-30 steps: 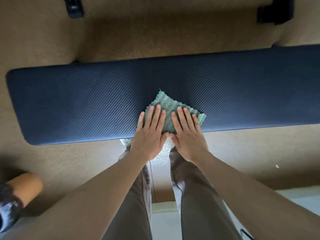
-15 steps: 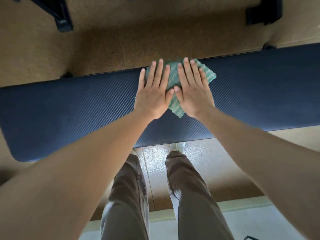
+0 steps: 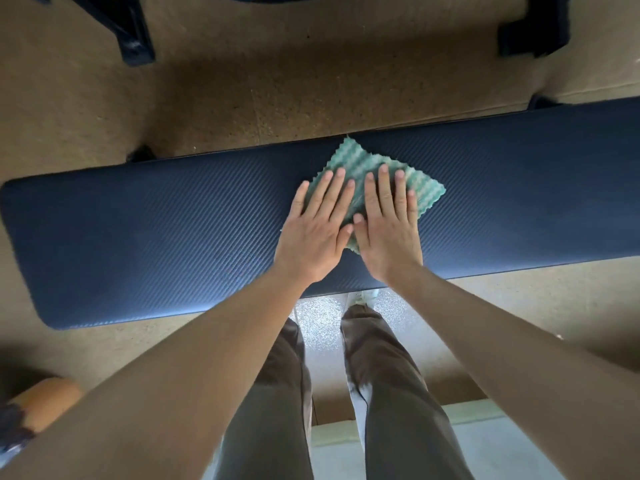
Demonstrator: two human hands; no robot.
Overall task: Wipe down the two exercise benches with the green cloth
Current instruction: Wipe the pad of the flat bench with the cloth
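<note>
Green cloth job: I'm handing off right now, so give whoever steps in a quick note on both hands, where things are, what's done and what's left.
Left hand: flat, fingers spread, pressing the green cloth onto the bench.
Right hand: flat beside it, also pressing the cloth; neither hand grips it.
Cloth: spread on the dark blue bench pad, near the middle of its length, its far corner at the far edge.
Done: cannot tell from the pad which parts are already wiped.
Left: cover the whole pad out to the left end and the right part running out of view, then the second bench, which is not clearly in view.
</note>
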